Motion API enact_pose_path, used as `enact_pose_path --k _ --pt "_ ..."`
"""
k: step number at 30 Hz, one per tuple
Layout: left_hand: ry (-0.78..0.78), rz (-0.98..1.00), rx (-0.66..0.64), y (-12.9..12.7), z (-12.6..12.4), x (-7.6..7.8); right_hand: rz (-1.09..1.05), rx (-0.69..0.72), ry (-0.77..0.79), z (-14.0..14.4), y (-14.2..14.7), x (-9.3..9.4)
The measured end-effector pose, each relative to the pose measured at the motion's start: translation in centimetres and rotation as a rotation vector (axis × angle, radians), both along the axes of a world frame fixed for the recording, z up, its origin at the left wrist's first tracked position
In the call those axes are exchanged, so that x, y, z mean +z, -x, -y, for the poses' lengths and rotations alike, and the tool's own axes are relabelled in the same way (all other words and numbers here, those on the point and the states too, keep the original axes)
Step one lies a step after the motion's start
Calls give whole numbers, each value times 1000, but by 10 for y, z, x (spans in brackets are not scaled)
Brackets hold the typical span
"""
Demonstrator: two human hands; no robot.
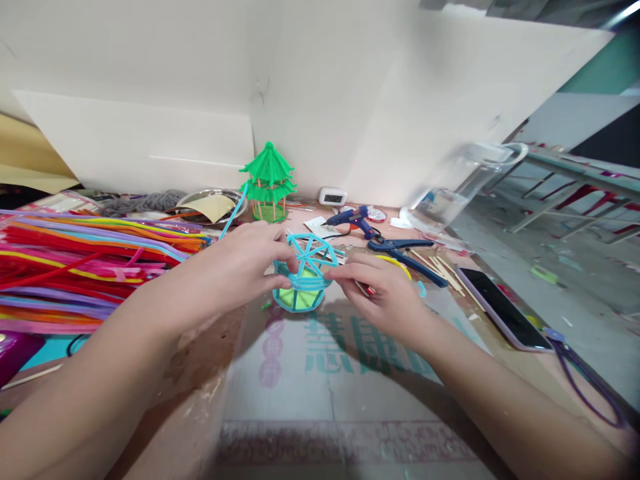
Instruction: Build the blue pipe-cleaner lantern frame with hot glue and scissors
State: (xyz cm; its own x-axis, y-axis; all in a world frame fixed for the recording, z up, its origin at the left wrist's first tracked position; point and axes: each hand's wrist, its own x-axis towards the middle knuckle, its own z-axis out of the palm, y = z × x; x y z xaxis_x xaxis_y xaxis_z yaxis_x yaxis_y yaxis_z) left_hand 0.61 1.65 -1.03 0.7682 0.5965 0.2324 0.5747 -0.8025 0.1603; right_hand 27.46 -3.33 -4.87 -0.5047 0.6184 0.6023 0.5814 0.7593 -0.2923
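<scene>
A small blue pipe-cleaner frame (313,257), with a spoked top and a green round base (300,300), stands on a printed sheet (280,400). My left hand (260,257) pinches its left rim between thumb and fingers. A length of blue pipe cleaner (235,213) sticks up behind that hand; where it starts is hidden. From the right, my right hand (383,293) has its fingertips closed on the frame's right rim. Something small, red and white, shows under its curled fingers, too covered to name.
Behind stands a green pagoda model (270,183). Loose pipe cleaners (90,267) are heaped at left. A glue gun (350,219), blue-handled cutters (407,257), thin sticks (443,273) and a phone (503,308) lie at right. A clock (333,196) and clear jug (463,180) stand behind.
</scene>
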Motion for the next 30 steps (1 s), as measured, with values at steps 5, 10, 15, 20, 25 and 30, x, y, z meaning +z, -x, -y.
enact_pose_path --k 5,10,15,20,25,30 --pt "12 37 18 -4 5 5 -2 23 -5 0 0 0" --pt "5 78 -19 -9 10 8 -4 26 1 -1 0 0" --pt "11 94 -33 -8 9 5 -5 22 17 0 1 1" --pt "22 80 -22 -8 9 6 -12 15 0 0 2 1" --pt "18 65 -21 -9 8 6 19 5 -4 0 2 2" --pt "-4 78 -41 -10 7 6 58 5 -54 1 3 4"
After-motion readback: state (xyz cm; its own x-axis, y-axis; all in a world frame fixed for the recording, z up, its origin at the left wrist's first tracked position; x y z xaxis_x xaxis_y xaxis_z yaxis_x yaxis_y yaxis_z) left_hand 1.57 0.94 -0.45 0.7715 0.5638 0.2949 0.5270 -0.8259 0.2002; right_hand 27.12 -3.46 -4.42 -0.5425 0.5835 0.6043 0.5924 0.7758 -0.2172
